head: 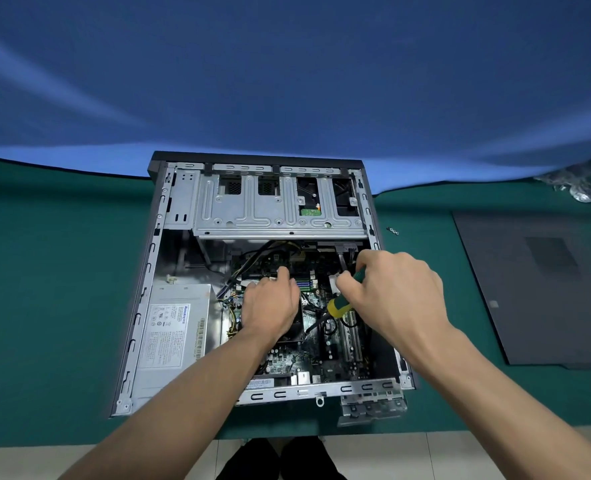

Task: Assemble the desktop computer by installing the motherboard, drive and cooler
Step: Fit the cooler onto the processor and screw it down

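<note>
A: What sits at nine o'clock inside the open grey metal computer case point(169, 209)?

B: The silver boxy power supply point(174, 336). Beside it, the left hand point(270, 303) curls its fingers onto the green motherboard point(287, 362) at centre; what they pinch, I cannot tell.

A: And toward three o'clock?

B: The right hand point(396, 294) grips a green-and-yellow-handled screwdriver point(339, 306). Small silver screws point(393, 231) lie outside on the green mat point(44, 306).

A single wide-angle head view looks forward and steeply down from close above the open computer case point(259, 285) on the desk point(62, 306), its far edge bowed.
</note>
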### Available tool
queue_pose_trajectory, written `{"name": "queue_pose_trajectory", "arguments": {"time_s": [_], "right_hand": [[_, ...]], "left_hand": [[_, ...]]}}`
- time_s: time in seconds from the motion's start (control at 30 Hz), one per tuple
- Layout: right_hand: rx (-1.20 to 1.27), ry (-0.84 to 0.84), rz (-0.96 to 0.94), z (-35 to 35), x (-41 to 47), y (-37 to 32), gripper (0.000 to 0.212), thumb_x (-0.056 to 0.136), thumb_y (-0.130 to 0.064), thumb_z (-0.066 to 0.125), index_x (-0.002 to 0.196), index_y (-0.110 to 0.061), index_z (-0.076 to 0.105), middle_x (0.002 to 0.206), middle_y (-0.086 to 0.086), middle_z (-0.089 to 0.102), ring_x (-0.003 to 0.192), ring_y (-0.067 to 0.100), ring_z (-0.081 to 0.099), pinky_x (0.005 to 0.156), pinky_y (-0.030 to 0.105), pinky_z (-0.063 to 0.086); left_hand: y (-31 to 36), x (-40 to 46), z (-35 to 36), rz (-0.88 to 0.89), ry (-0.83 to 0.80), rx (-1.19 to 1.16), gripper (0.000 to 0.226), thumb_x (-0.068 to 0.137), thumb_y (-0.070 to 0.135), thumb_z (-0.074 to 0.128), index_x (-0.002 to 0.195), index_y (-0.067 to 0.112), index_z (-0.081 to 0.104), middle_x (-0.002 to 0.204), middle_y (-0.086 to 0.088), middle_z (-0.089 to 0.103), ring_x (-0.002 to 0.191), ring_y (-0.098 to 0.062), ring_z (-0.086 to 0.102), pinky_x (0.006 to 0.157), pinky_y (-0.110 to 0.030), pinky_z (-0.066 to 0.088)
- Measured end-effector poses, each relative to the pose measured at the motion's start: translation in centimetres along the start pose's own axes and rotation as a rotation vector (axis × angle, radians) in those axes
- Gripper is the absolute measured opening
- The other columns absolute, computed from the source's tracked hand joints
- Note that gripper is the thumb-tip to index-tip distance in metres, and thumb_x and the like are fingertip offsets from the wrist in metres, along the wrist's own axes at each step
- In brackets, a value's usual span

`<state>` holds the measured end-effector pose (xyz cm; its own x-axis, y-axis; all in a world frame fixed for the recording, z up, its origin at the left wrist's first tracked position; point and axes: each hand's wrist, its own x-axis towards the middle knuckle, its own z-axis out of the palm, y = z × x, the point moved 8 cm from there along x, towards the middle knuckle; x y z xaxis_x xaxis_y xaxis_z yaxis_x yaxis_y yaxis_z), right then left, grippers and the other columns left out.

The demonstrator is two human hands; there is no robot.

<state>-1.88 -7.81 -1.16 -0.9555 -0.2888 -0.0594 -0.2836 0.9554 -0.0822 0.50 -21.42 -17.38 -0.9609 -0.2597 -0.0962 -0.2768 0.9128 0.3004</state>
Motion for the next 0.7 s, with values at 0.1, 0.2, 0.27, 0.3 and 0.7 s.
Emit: {"name": "queue_pose_trajectory", "arguments": {"time_s": [0.1,0.2,0.27,0.3,0.7], "right_hand": [[0.003,-0.005,-0.006,-0.1,0.0,0.0,0.026,0.083,-0.044,0.049,0.077,-0.02,0.06,0.052,-0.007,0.04,0.058,0.027,0.043,0.046,0.027,0.02],[0.023,-0.03,-0.016,-0.2,0.0,0.1,0.023,0.081,-0.042,0.05,0.08,-0.022,0.06,0.053,-0.007,0.04,0.059,0.027,0.044,0.046,0.027,0.023],[0.025,-0.053,-0.03,-0.3,0.0,0.1,0.022,0.082,-0.042,0.05,0.081,-0.022,0.059,0.053,-0.007,0.04,0.059,0.027,0.045,0.046,0.027,0.024],[0.02,-0.068,-0.039,-0.3,-0.1,0.0,0.023,0.083,-0.043,0.049,0.082,-0.022,0.058,0.054,-0.007,0.04,0.061,0.027,0.046,0.047,0.028,0.025],[-0.015,-0.279,-0.151,-0.9,-0.2,-2.7,0.027,0.095,-0.043,0.042,0.1,-0.016,0.04,0.101,0.01,0.061,0.077,0.029,0.045,0.064,0.032,0.031]], "left_hand": [[0.0,-0.1,0.2,0.017,0.012,-0.015,0.035,0.096,0.043,0.026,0.097,0.017,0.049,0.059,0.004,0.046,0.061,-0.019,0.043,0.067,-0.033,0.031],[0.1,0.0,0.3,0.046,0.002,0.0,0.04,0.095,0.044,0.025,0.092,0.017,0.054,0.052,0.008,0.031,0.06,-0.017,0.041,0.064,-0.031,0.027],[0.2,0.1,0.2,0.054,0.008,0.026,0.041,0.094,0.044,0.025,0.09,0.017,0.056,0.052,0.007,0.035,0.06,-0.017,0.042,0.062,-0.031,0.027],[0.3,0.1,0.2,0.058,0.011,0.043,0.041,0.094,0.044,0.026,0.09,0.018,0.057,0.054,0.005,0.04,0.06,-0.017,0.043,0.061,-0.03,0.027],[0.5,0.1,0.7,0.052,-0.026,0.142,0.048,0.094,0.046,0.021,0.098,0.016,0.058,0.069,-0.004,0.063,0.068,-0.02,0.051,0.063,-0.034,0.03]]}}
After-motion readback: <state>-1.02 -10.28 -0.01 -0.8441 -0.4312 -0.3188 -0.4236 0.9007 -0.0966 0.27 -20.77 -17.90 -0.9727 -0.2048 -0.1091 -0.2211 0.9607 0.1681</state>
